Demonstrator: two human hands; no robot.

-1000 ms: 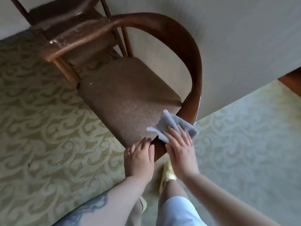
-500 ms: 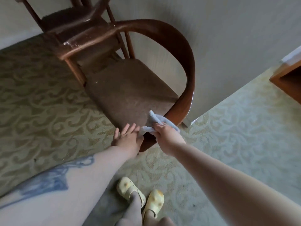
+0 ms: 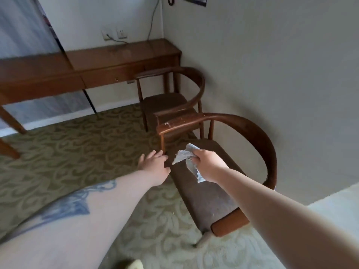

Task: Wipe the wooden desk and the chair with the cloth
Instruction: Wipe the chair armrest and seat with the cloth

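Here, a person looks down at a round-backed wooden chair standing against a pale wall. The right hand hovers above the brown seat pad, its fingers curled around a bunched grey cloth, with loose corners of the cloth hanging out to the left and below the fist. The left hand reaches forward beside it with fingers straight and slightly spread, holding nothing, near the front edge of the seat and just below the chair's far armrest, which shows pale specks and smears on top. A second, similar chair stands behind, and the long wooden desk runs along the far wall, well apart from both hands. The floor is patterned green carpet. The step in hand appears to be wiping the chair's remaining surfaces, most likely that marked armrest. To do it well, the cloth probably needs flattening so a broad face meets the wood, the free hand should steady the frame, and strokes should run along the armrest's length, then down its upright support.
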